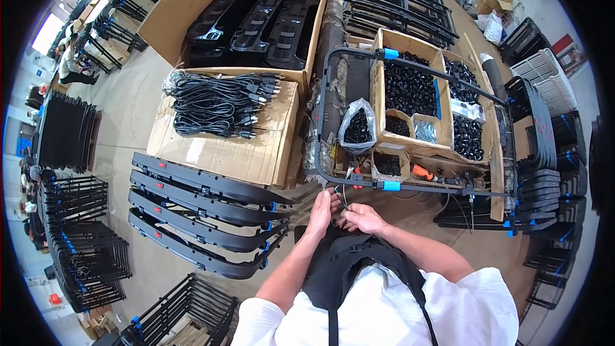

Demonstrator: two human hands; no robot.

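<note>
- A cardboard box (pixel 272 136), flat-topped, bears coiled black power cords (pixel 211 104), their plugs pointing right.
- Behind it, an open carton (pixel 168 33) with spread flaps holds large black curved panels (pixel 282 24), set side by side.
- The left hand (pixel 320 213) reaches forward from a bent forearm, fingers extended and close together by the thin cable; whether they grip it cannot be told.
- The thin cable (pixel 344 200) lies between the two hands, just in front of the black tubular frame (pixel 322 106).
- A clear plastic bag (pixel 346 117), open at the top, is filled with small black parts.
- The right hand (pixel 364 219) angles inward, thumb and fingertips pinching the thin cable.
- A small open box (pixel 403 165) near the frame's front bar holds dark pieces.
- Behind it, a larger box (pixel 379 83) contains black parts, with darker bits and silvery screws in front compartments.
- Beside that, a narrow box (pixel 491 131) holds black parts around pale packets.
</note>
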